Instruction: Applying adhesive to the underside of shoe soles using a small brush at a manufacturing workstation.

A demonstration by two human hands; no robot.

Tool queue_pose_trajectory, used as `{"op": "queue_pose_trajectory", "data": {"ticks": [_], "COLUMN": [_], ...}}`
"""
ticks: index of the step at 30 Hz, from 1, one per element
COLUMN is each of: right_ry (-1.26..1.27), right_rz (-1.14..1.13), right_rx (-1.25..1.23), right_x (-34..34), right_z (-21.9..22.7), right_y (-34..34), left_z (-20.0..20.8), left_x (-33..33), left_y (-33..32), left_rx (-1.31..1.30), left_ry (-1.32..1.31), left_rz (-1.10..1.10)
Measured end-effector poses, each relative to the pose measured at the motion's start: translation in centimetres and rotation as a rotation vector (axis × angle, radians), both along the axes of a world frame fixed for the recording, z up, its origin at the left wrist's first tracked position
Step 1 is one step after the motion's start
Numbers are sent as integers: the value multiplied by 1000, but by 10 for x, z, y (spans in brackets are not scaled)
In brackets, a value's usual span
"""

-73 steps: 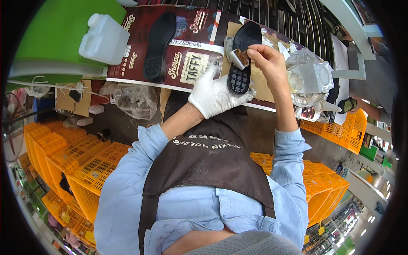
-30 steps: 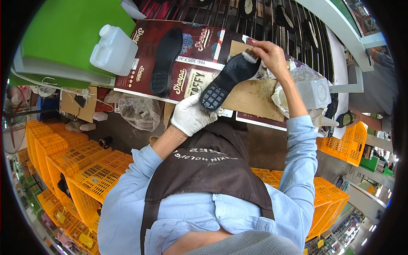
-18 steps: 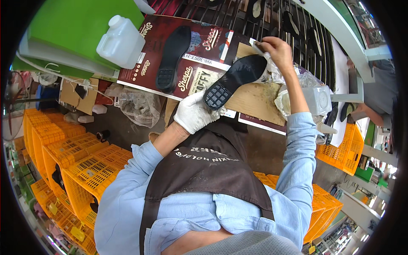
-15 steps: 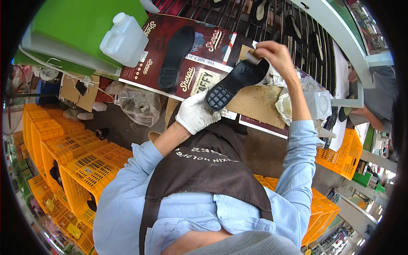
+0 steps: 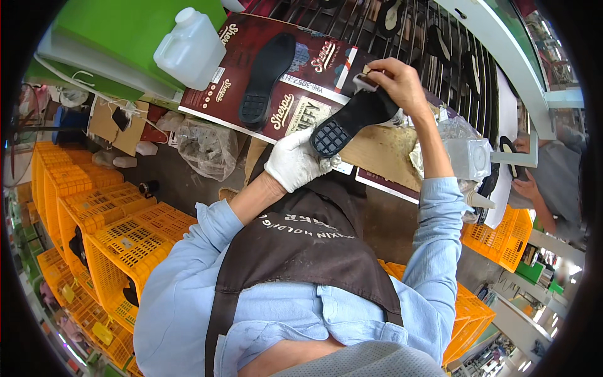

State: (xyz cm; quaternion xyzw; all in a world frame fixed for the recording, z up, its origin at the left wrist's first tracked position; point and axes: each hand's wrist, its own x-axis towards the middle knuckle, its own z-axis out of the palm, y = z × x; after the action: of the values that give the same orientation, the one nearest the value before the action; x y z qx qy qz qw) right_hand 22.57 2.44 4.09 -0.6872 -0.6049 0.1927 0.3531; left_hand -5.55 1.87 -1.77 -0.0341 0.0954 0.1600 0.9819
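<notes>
My left hand [image 5: 294,162], in a white glove, is closed round the heel end of a black shoe sole [image 5: 355,123]. The sole is tilted, with its grid-patterned heel toward me and its toe pointing away to the right. My bare right hand [image 5: 397,85] pinches a small flat brush [image 5: 364,82] at the toe end of this sole. The brush seems to touch the toe's surface; its far side is hidden by my fingers. Another black sole [image 5: 267,78] lies to the left on a dark red printed cardboard sheet [image 5: 207,110].
A white plastic jug [image 5: 191,53] stands at the upper left beside a green box. Behind the work surface runs a rack of metal bars [image 5: 414,41] carrying shoe parts. A clear container [image 5: 470,157] is at the right. Yellow crates [image 5: 135,245] are stacked at the left; a person works at far right.
My right hand has moved slightly left along the toe, and the brush has turned in its fingers. The held sole has shifted a little to the right. The person at the right now holds a sole.
</notes>
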Motion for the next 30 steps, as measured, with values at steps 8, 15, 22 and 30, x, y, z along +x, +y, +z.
{"op": "queue_pose_trajectory", "data": {"ticks": [8,15,22,30], "right_ry": [-45,629,936,1229], "right_rz": [53,-447,-559,-831], "right_rx": [14,380,527,687], "right_x": [-8,17,-4,-40], "right_z": [-9,-3,-5,-32], "right_y": [9,-11,-115,-211], "left_z": [-3,0,7,79], "left_x": [2,-3,-10,30], "left_y": [-2,1,1,-1], "left_rx": [-21,12,312,472], "left_ry": [21,-37,-89,-189], "left_rz": [9,-62,-159,-149]}}
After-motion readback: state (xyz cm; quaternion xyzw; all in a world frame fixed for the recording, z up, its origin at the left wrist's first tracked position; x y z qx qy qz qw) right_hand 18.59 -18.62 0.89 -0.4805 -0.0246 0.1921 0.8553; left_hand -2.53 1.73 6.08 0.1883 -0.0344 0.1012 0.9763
